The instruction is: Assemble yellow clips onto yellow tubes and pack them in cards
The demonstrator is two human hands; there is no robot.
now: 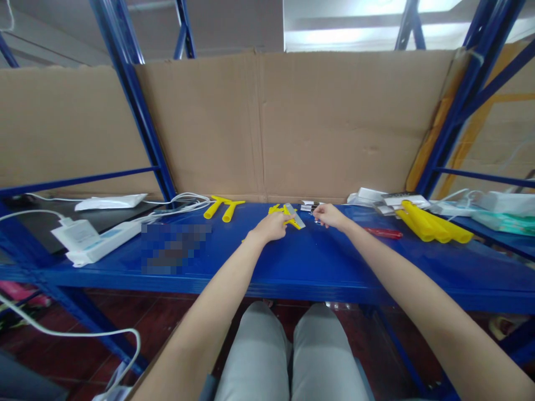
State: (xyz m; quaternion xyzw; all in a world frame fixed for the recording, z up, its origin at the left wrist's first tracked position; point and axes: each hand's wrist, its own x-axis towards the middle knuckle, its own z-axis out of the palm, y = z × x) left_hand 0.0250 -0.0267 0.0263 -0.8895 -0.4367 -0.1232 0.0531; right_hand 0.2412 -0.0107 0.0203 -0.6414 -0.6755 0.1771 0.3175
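Observation:
In the head view, my left hand (273, 227) is closed on a yellow scraper head, whose flat grey metal blade (296, 217) sticks out past the fingers. More yellow plastic shows just beyond my fingertips, partly hidden by the hand. My right hand (329, 216) hovers low over the shelf to the right of the blade, its fingers pinched together beside small shiny metal bits (317, 221). What is between those fingers is too small to make out. Behind it lie small white-and-silver pieces (310, 205).
Two yellow T-shaped handles (228, 210) lie at the back left, near white cables and a power strip (104, 243). A red screwdriver-like tool (382, 233) and yellow-handled scrapers (434, 223) lie to the right. Cardboard (334, 122) walls the back of the blue shelf (317, 259); blue posts flank it.

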